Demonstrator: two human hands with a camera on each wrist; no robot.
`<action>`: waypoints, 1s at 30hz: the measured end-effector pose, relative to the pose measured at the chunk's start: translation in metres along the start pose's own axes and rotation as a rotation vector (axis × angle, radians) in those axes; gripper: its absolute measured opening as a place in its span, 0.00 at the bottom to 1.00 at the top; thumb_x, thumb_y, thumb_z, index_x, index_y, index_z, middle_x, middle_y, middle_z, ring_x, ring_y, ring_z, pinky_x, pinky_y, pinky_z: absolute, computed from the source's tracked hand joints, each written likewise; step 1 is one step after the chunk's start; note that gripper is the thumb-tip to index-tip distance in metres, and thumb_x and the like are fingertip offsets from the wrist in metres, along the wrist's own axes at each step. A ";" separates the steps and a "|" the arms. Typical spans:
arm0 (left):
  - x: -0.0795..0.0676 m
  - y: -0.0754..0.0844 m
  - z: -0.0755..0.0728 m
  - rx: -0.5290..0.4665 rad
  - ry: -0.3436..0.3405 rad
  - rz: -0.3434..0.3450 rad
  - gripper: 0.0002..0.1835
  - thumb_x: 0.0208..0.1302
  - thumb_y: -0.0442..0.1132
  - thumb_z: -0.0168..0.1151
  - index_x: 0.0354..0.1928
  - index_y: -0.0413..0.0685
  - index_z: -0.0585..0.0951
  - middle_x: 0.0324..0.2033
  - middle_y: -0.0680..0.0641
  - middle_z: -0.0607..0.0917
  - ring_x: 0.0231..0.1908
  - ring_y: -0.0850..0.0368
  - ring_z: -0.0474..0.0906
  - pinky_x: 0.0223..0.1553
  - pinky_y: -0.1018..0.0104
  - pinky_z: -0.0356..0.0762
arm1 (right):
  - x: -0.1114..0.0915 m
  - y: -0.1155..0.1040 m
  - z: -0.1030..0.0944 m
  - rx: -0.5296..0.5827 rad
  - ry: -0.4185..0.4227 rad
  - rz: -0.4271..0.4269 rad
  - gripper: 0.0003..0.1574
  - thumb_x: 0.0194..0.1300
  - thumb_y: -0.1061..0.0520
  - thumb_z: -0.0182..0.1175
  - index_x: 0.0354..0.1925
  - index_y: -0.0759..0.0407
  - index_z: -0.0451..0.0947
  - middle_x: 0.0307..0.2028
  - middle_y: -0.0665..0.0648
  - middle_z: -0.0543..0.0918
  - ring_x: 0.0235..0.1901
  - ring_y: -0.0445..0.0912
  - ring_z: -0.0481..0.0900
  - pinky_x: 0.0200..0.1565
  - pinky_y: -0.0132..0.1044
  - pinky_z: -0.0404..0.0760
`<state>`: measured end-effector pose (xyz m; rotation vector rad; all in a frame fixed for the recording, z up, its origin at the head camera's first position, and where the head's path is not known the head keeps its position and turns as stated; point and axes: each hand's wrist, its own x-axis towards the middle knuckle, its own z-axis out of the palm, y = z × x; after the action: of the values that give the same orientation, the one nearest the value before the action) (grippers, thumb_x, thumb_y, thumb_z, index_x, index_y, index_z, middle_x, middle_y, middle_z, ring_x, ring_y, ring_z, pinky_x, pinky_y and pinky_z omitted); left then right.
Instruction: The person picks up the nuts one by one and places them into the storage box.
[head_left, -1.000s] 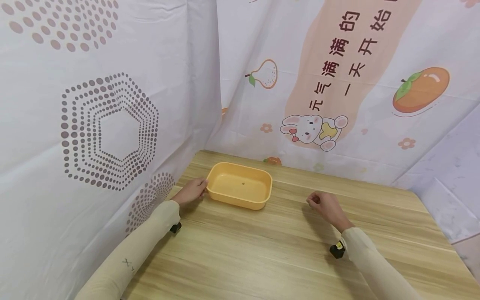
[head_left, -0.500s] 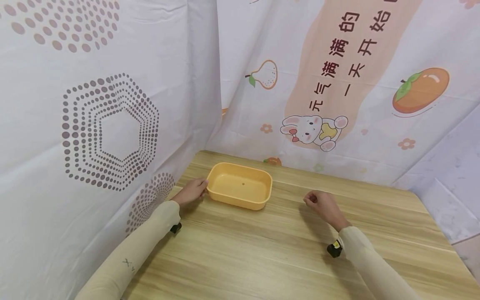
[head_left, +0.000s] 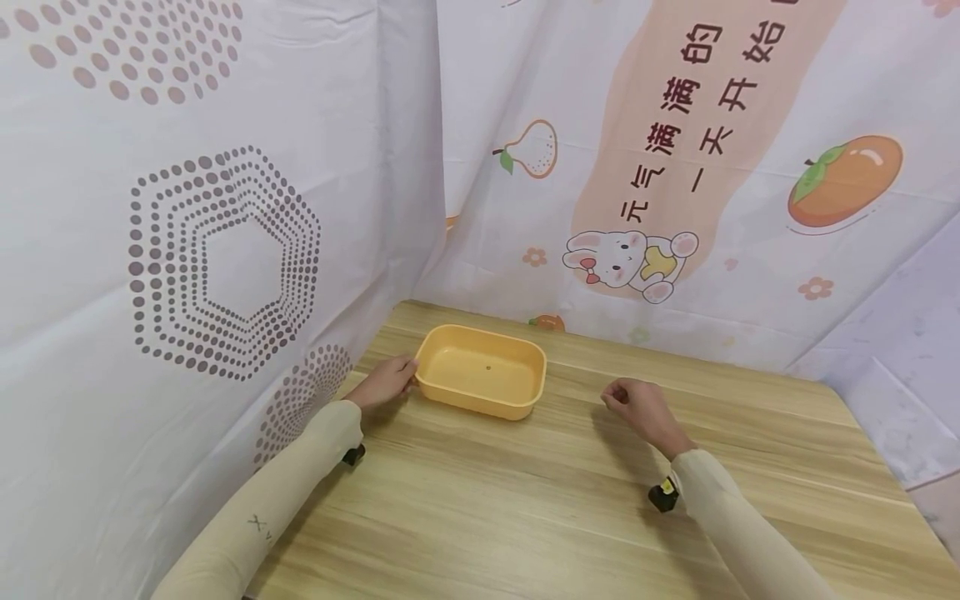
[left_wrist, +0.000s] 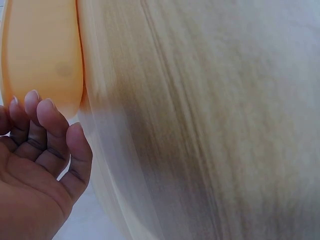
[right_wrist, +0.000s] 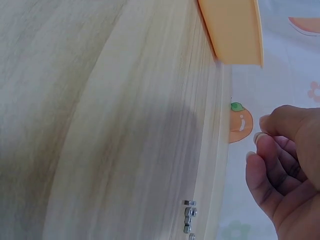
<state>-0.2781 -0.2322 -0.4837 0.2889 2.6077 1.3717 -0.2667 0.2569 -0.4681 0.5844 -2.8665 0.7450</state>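
A yellow plastic basin [head_left: 480, 375] with a wavy lower edge stands at the back left of the wood-grain table; I see nothing in it. My left hand [head_left: 384, 382] holds its left end by the rim, fingers curled against the wall in the left wrist view. To the right of the basin, apart from it, my right hand [head_left: 637, 408] is raised over the table. Its fingers curl and the thumb meets the index finger; no object shows between them. In the right wrist view, several small shiny metal nuts [right_wrist: 189, 216] lie in a row on the table.
The table [head_left: 480, 500] reaches a white printed cloth [head_left: 525, 208] at the back and another patterned cloth [head_left: 360, 167] along the left. A black wrist camera [head_left: 663, 495] sits under the right sleeve, another black device [head_left: 355, 454] under the left.
My right hand has moved slightly left toward the basin, its fingers in the same curled pose. The left hand and the basin have stayed put.
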 end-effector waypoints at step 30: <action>0.001 0.000 0.003 -0.008 0.019 0.005 0.18 0.86 0.44 0.41 0.38 0.42 0.74 0.26 0.43 0.78 0.25 0.54 0.72 0.31 0.62 0.73 | 0.010 -0.020 0.006 0.010 0.003 -0.017 0.06 0.72 0.58 0.65 0.37 0.58 0.85 0.29 0.47 0.85 0.31 0.41 0.80 0.37 0.42 0.81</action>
<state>-0.2783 -0.2302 -0.4856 0.2828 2.6186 1.3929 -0.2678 0.2348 -0.4628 0.6078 -2.8528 0.7571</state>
